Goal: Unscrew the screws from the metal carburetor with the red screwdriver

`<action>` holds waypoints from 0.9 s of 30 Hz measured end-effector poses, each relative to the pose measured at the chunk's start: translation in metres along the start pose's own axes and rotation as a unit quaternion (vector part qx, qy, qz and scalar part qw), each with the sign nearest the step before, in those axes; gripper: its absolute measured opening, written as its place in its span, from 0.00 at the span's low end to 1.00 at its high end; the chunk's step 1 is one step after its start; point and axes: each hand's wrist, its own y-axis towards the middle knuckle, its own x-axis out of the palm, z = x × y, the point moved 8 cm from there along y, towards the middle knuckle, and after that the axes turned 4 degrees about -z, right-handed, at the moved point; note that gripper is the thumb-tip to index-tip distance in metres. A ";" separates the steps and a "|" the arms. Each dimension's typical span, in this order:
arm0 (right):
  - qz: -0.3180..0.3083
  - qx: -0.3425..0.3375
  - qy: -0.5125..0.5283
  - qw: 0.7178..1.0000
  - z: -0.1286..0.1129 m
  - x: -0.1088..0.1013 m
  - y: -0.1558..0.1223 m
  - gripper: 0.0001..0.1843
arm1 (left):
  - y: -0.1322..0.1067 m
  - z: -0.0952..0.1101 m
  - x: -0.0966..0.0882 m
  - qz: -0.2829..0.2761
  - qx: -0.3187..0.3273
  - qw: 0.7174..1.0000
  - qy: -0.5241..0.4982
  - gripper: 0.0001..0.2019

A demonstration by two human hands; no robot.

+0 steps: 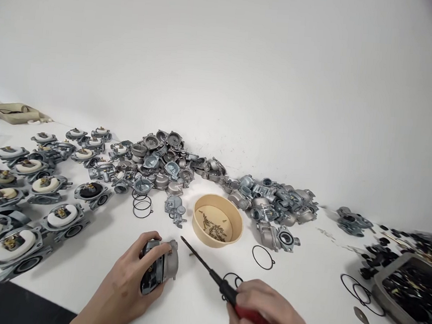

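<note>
My left hand [134,271] is wrapped round a grey metal carburetor [170,260], which lies on its side near the front of the white table. In my right hand [267,312] is a screwdriver [207,265] with a red and black handle. Its dark shaft points up and left, the tip apart from the carburetor. A small screw [192,253] lies between the carburetor and the shaft. Beyond the tip stands a round beige bowl [198,231] with many small screws [213,228] in it. Black rubber rings [233,276] lie partly behind the screwdriver handle.
Rows of carburetor bodies with white floats [15,246] fill the left side. Metal float bowls [164,152] are heaped at the back, with a carburetor pile [284,203] right of them. A metal tray [382,292] of small black parts stands at the right. A wall rises behind.
</note>
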 end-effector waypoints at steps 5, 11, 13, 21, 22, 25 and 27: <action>0.182 0.031 0.084 0.979 0.037 -0.046 0.001 0.29 | 0.000 0.000 0.002 -0.013 -0.009 1.000 -0.020 0.25; 0.286 0.089 0.117 0.947 0.057 -0.068 0.019 0.16 | -0.001 0.003 0.000 -0.023 -0.005 0.997 -0.072 0.24; 0.236 0.106 0.142 0.955 0.051 -0.060 0.035 0.14 | -0.001 0.005 -0.001 -0.024 -0.002 0.996 -0.086 0.24; -0.188 -0.043 0.045 0.980 -0.005 0.046 0.080 0.17 | 0.000 0.010 -0.009 -0.011 0.009 0.993 -0.117 0.25; -0.245 -0.022 0.025 0.969 -0.001 0.064 0.079 0.14 | 0.000 0.010 -0.009 -0.009 0.011 0.993 -0.120 0.25; -0.372 0.051 0.014 0.927 0.014 0.105 0.069 0.06 | 0.000 0.011 -0.011 0.001 0.021 0.991 -0.132 0.27; -0.406 0.078 0.015 0.910 0.020 0.117 0.064 0.04 | 0.001 0.010 -0.010 0.001 0.024 0.990 -0.137 0.28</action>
